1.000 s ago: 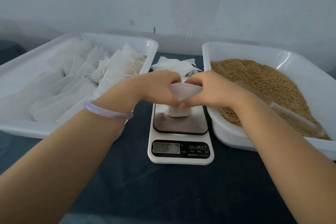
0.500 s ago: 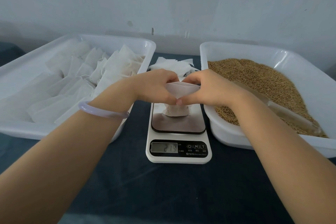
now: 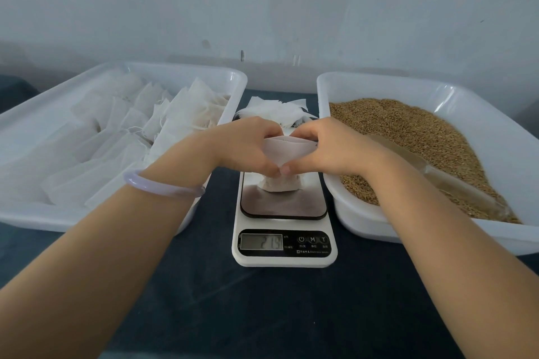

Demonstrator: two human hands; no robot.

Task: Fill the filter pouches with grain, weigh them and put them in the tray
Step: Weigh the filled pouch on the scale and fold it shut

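- The filter pouch stands on the plate of the scale. Its grain-filled bottom rests there, between the two trays on the worktop.
- The left hand and the right hand each pinch the pouch's upper edge, fingers curled round it from either side; neither holds anything else.
- This looks like closing the mouth during weighing. Any pull or press from the hands would skew the reading, so the grip should be light, or released altogether.
- The display shows digits, but they are too blurred to read with confidence.
- The mouth should be kept level and upright so no grain spills onto the plate.
- Once the figure settles, the pouch belongs with the filled ones in the tray on the left. If it is short, the grain is just to the right.
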